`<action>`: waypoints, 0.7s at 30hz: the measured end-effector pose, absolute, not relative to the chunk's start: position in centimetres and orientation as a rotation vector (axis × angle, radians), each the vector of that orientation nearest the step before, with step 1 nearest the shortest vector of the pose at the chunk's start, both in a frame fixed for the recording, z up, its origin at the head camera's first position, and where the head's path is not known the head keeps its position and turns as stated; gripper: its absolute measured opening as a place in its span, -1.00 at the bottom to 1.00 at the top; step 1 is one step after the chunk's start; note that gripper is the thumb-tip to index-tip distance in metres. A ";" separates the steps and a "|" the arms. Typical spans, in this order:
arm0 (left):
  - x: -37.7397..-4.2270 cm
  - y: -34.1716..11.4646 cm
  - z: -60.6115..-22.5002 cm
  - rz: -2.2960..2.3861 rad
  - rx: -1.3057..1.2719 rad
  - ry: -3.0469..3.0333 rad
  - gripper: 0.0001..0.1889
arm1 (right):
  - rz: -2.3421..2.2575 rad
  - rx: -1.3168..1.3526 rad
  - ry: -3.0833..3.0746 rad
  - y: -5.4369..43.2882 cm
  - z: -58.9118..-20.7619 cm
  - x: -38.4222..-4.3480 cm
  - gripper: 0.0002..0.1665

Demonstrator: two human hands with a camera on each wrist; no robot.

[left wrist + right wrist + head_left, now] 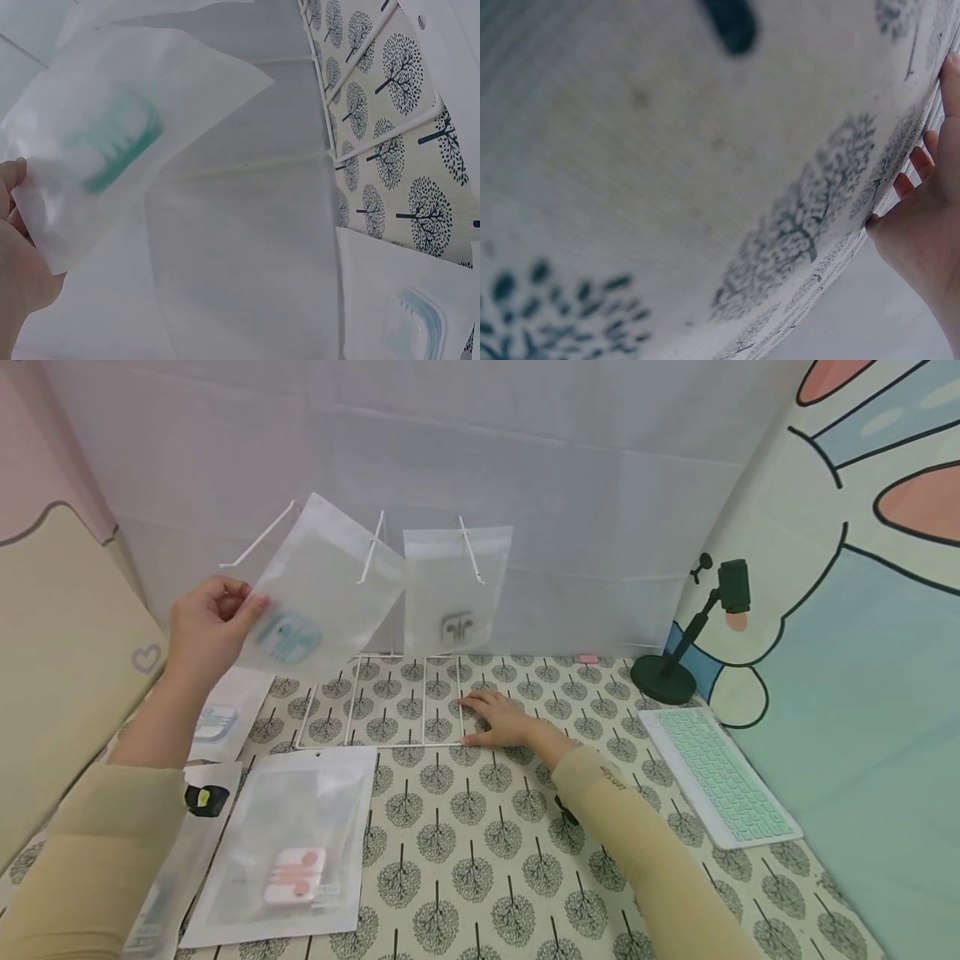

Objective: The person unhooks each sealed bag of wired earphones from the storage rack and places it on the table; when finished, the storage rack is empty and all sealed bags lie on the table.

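Observation:
My left hand pinches the side edge of a translucent zip bag, tilted, with blue earphones in a case inside. In the left wrist view, the left hand grips the edge of this bag. The bag reaches the middle hook of a white wire rack; whether it hangs on that hook I cannot tell. A second bag with dark earphones hangs at the right hook. Fingers spread, my right hand rests at the right edge of the rack's base.
A bag with pink earphones lies on the tree-print cloth, with more bags to its left. The left hook juts out behind the left hand. A black stand and a green-and-white keyboard stand at right.

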State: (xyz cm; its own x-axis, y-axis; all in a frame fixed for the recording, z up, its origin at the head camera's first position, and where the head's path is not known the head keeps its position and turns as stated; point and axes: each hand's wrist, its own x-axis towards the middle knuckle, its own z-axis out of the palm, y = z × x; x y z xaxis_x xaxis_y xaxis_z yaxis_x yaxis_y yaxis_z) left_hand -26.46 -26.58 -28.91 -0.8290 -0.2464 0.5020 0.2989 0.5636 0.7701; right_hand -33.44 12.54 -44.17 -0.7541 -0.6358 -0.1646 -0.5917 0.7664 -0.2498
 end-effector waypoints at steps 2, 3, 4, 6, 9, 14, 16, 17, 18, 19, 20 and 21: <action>-26.2 -26.4 -28.9 -1.217 -0.039 -2.224 -0.88 | -0.258 -0.964 2.727 12.6 -44.2 -33.5 -0.02; -26.1 -26.3 -28.9 -1.206 -0.038 -2.219 -0.87 | -0.256 -0.963 2.729 12.6 -44.3 -33.5 -0.02; -25.9 -26.3 -28.9 -1.194 -0.037 -2.215 -0.87 | -0.253 -0.963 2.730 12.6 -44.3 -33.6 -0.02; -25.7 -26.1 -28.9 -1.175 -0.040 -2.199 -0.86 | -0.247 -0.963 2.733 12.7 -44.4 -33.6 -0.02; -25.6 -26.0 -29.1 -1.117 -0.074 -2.163 -0.82 | -0.254 -0.963 2.733 12.7 -44.4 -33.7 -0.02; -25.4 -25.9 -29.3 -1.012 -0.147 -2.106 -0.75 | -0.244 -0.962 2.725 12.5 -44.3 -33.6 -0.02; -25.2 -25.9 -29.3 -1.001 -0.161 -2.091 -0.72 | -0.250 -0.957 2.717 12.5 -44.2 -33.5 -0.03; -25.1 -25.8 -29.2 -0.994 -0.168 -2.083 -0.71 | -0.255 -0.956 2.714 12.5 -44.1 -33.4 -0.03; -25.0 -25.8 -29.2 -0.993 -0.171 -2.077 -0.71 | -0.259 -0.955 2.712 12.5 -44.0 -33.4 -0.03; -25.0 -25.8 -29.2 -0.983 -0.183 -2.068 -0.71 | -0.265 -0.954 2.710 12.5 -44.0 -33.3 -0.03; -25.0 -25.9 -29.2 -0.972 -0.199 -2.057 -0.71 | -0.269 -0.950 2.710 12.5 -43.9 -33.3 -0.04; -24.9 -25.9 -29.3 -0.965 -0.211 -2.046 -0.73 | -0.265 -0.950 2.712 12.5 -43.9 -33.3 -0.04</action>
